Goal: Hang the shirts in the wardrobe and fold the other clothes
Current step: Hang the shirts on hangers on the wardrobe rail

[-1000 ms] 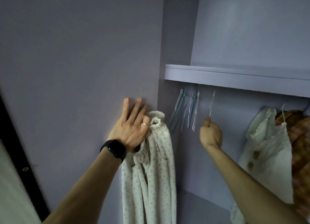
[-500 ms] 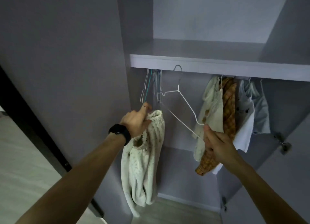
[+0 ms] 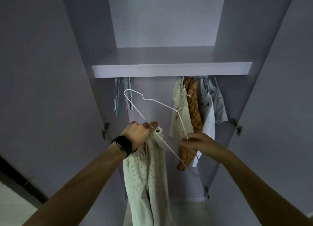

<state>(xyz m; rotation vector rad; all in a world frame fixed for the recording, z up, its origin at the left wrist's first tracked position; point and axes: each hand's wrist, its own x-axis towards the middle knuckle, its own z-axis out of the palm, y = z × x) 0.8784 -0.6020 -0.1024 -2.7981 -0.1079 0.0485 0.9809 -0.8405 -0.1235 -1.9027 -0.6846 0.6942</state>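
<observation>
Several hung shirts (image 3: 193, 107) are already on the wardrobe (image 3: 169, 71) rail; left hand (image 3: 138, 134) grips the floral shirt (image 3: 149, 166) by its collar before the opening, right hand (image 3: 194, 142) pinches a bare hanger (image 3: 177, 109), so threading and hanging are likely still left.

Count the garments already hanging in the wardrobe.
4, at the right, left to right: cream top, plaid shirt, white tee, blue top. More may hide between them.

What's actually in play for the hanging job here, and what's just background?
In play: floral garment, gripped by left hand; white wire hanger, pinched by right hand.
Background: spare hangers under the shelf, clothes already hung, door hinges.
</observation>
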